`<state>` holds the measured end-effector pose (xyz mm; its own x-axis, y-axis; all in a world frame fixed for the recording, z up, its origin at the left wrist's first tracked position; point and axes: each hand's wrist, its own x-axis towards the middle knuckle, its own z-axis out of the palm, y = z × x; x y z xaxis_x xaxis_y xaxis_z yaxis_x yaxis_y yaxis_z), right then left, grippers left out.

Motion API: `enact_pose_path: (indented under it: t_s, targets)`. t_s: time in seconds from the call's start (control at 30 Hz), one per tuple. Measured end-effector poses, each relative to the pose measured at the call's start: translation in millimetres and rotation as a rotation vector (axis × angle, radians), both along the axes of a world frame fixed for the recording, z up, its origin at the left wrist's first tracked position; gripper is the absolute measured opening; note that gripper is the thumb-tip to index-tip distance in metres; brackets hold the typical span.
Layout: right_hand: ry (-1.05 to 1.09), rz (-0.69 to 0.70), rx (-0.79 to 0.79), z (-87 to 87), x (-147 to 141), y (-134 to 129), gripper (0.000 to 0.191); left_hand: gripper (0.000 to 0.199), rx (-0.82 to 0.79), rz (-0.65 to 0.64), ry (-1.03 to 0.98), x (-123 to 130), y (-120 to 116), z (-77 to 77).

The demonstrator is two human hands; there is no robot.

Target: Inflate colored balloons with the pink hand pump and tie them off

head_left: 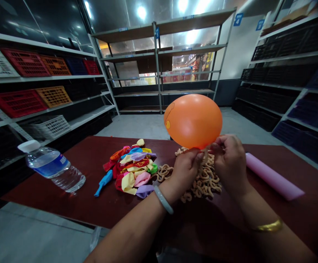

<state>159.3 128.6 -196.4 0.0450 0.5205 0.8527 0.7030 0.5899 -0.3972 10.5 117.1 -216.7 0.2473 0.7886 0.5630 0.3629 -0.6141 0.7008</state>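
Observation:
An inflated orange balloon [194,118] with a printed mark on its left side is held up above the table. My left hand [185,170], a pale bangle at its wrist, pinches the balloon's neck from below. Close beside it, my right hand [230,160] has its fingers closed at the same neck, with a tan strand between the hands. Just what the right fingertips grip is partly hidden. Under both hands lies a pile of tan rubber rings [203,184], partly covered by them. To the left is a heap of uninflated balloons [135,170] in several colours.
A water bottle [56,166] stands tilted-looking at the table's left. On the right lies a pink cylinder [272,175], perhaps a balloon pump. The dark red table [93,212] fills the foreground. Shelves with crates [19,102] line the left; metal racks [159,65] stand behind.

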Motion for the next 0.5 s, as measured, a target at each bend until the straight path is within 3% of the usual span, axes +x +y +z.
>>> enact_pose_path:
  t_s: [0.1, 0.2, 0.37, 0.5]
  targets:
    - [-0.006, -0.04, -0.004, -5.2, 2.8, 8.8, 0.007, 0.036, 0.05, -0.008, 0.052, 1.3, -2.7, 0.5]
    - [0.046, 0.045, -0.095, -10.2, 1.6, 14.4, 0.013, 0.036, 0.065, 0.05, 0.053, -0.6, -0.9, -1.8]
    - [0.173, 0.286, -0.367, -14.7, -7.1, 12.5, 0.03, 0.036, 0.071, 0.241, 0.04, -8.2, 10.0, -8.9]
    - [0.349, 0.384, -0.623, -16.2, -19.6, 11.9, 0.033, 0.032, 0.088, 0.259, 0.159, -11.0, 15.8, -11.8]
